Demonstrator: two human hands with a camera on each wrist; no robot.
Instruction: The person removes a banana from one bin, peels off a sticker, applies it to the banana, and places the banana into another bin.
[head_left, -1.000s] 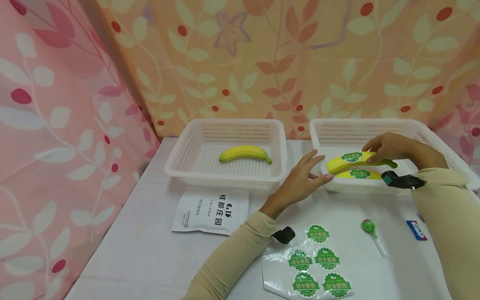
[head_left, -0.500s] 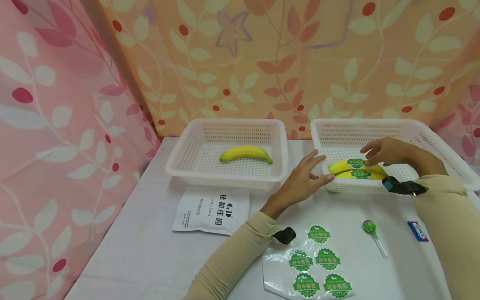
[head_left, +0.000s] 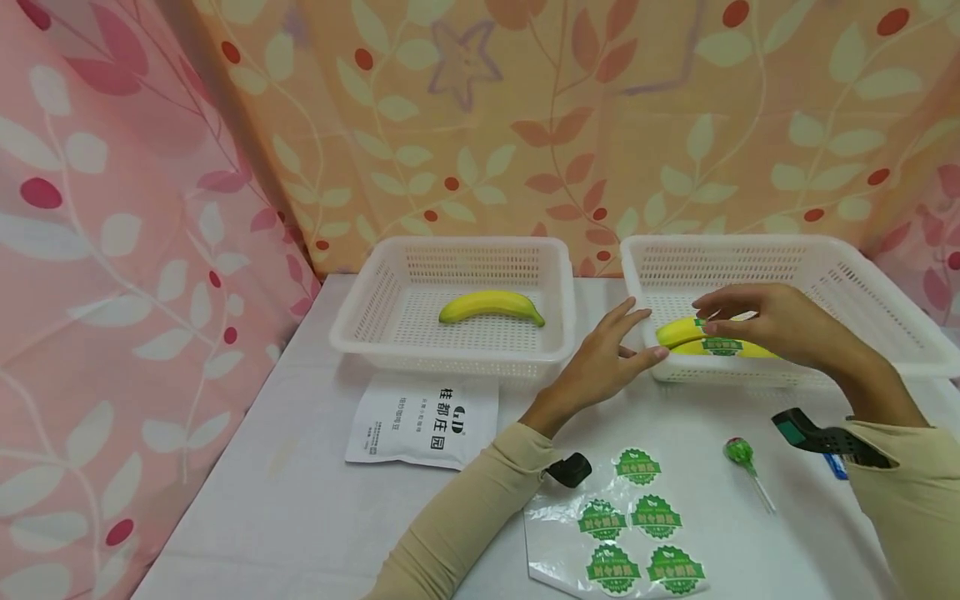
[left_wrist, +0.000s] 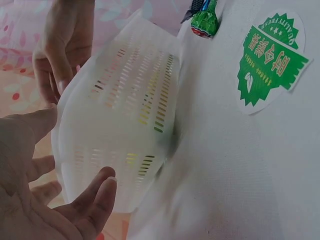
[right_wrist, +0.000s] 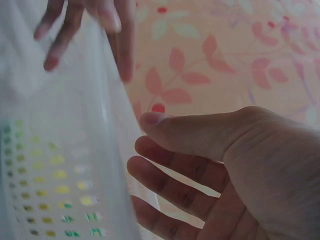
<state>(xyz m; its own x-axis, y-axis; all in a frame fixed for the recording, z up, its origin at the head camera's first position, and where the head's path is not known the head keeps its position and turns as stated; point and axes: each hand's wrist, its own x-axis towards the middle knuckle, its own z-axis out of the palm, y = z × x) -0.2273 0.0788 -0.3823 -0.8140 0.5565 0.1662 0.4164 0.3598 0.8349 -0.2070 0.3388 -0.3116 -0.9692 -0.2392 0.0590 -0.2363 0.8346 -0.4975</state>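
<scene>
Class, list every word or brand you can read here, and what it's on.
"GD": on the white pouch.
"桂都庄园": same pouch; finer print too small to read.
"QUALITY FRESH": green sticker, left wrist view.
"时令鲜果": same sticker; smaller line unreadable.
Label on front banana: too blurred.
Blue packet: mostly hidden, nothing readable.

- In the head view, we see soft, even light and a faint shadow below the right basket point(head_left: 720, 262).
- We notice a slight sheen on the sticker sheet point(head_left: 553, 546).
- Our wrist views look dimmer; the right one blurs the left hand point(right_wrist: 95, 20).
</scene>
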